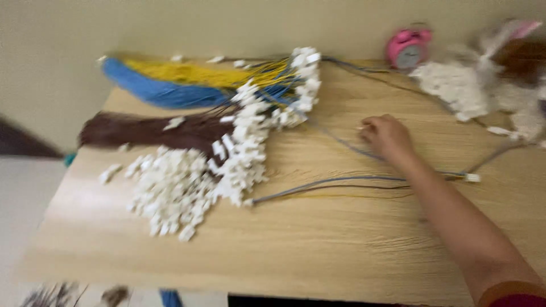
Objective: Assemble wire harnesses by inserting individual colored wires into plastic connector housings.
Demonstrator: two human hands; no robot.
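Right hand (387, 136) rests curled on thin grey wires (341, 182), grip unclear through blur; left hand unseen; loose white plastic connectors (170, 190) remain heaped on the pale wooden table (318, 244).

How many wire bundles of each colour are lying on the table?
Blue wire bundle: 1
Yellow wire bundle: 1
Brown wire bundle: 1
Total: 3 bundles, left of the right hand.
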